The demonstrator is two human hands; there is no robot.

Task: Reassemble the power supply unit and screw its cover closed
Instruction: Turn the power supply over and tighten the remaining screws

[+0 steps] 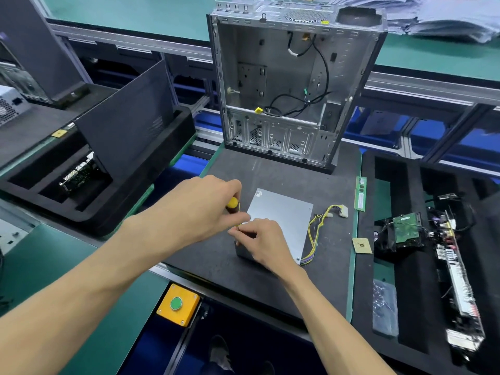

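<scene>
The grey power supply unit lies flat on the black mat, its metal cover on top, with a bundle of yellow and black cables coming out of its right side. My left hand grips the yellow and black handle of a screwdriver held upright over the unit's near left corner. My right hand pinches the screwdriver's shaft low down at that corner, fingers curled, resting on the cover. The tip and any screw are hidden under my fingers.
An open computer case stands at the back of the mat. A RAM stick and a CPU chip lie at the mat's right edge. Black foam trays hold a hard drive and boards at right, a board at left. A yellow button box sits near me.
</scene>
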